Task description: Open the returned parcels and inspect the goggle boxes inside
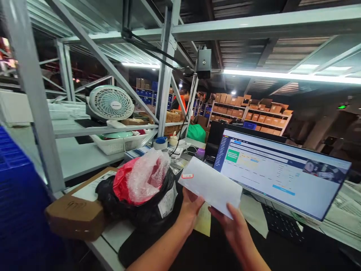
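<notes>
A white box (210,184) with a small red-edged label is held up in front of the monitor. My left hand (191,205) grips its lower left edge, thumb on the near side. At its lower right corner, my right hand (232,222) is closed on the same box. To the left of my hands sits an opened black plastic bag (146,218) with a white label. Red plastic and clear bubble wrap (148,175) bulge out of that bag. Beneath the box lies a yellowish paper (203,223) on the dark mat.
A monitor (282,173) and a black keyboard (283,223) stand at right. A cardboard box (76,214) lies at the left table edge beside a blue crate (19,195). Metal frame posts (166,75) rise behind, near a fan (111,102) and white basket (121,143). A person in orange (180,102) is far back.
</notes>
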The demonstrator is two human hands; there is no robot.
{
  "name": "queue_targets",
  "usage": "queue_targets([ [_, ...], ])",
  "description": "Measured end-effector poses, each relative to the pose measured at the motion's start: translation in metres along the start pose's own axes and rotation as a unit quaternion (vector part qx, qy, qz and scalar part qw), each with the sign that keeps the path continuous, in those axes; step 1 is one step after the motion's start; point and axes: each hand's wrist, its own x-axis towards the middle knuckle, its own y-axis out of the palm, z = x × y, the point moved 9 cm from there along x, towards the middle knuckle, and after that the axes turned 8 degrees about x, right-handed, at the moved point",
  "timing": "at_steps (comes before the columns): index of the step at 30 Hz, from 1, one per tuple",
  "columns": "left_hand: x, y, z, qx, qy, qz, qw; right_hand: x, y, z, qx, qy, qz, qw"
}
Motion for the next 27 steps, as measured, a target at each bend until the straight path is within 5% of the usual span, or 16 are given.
queue_targets([
  [6, -0.011, -0.017, -0.003, -0.025, -0.019, -0.021, 0.999, -0.002, -0.001, -0.006, -0.097, 0.012, 0.016, 0.995],
  [13, -0.009, -0.016, -0.011, -0.014, 0.002, -0.006, 1.0, 0.006, -0.013, 0.006, -0.232, -0.006, 0.025, 0.972],
  [19, -0.008, -0.021, -0.024, 0.01, -0.013, -0.048, 0.999, -0.014, 0.034, 0.04, -0.518, -0.255, 0.152, 0.802],
  [23, 0.001, -0.032, -0.017, 0.025, -0.007, -0.072, 0.997, -0.019, 0.044, 0.039, -0.647, -0.287, 0.078, 0.702],
  [25, 0.008, -0.036, -0.015, 0.054, 0.035, -0.064, 0.996, -0.01, 0.052, 0.041, -0.665, -0.279, 0.052, 0.691],
  [27, 0.012, -0.035, -0.011, 0.083, 0.076, -0.037, 0.993, 0.012, 0.062, 0.048, -0.647, -0.245, 0.029, 0.721],
])
